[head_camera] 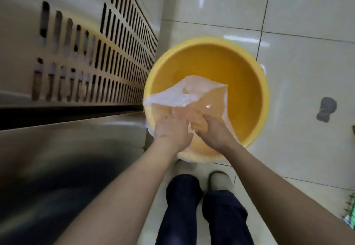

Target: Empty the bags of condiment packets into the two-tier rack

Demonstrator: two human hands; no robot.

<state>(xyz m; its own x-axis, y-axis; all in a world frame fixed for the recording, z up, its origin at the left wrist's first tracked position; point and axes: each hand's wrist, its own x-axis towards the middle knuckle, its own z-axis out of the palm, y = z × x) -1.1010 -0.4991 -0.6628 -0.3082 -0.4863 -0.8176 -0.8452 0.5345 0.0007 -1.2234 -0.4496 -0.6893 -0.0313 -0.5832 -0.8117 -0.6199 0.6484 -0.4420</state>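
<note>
A clear, limp plastic bag (194, 95) hangs over a round yellow tub (247, 83) on the tiled floor. My left hand (172, 131) and my right hand (215, 133) both pinch the bag's near edge, side by side above the tub's near rim. The bag looks flat, and I see no packets in it. The inside of the tub looks bare. No two-tier rack is in view.
A stainless steel cabinet (67, 148) with slotted vent panels (115, 62) fills the left side, close against the tub. White floor tiles (307, 62) spread to the right, with a small grey object (326, 109) on them. My legs and shoes (203, 206) stand just behind the tub.
</note>
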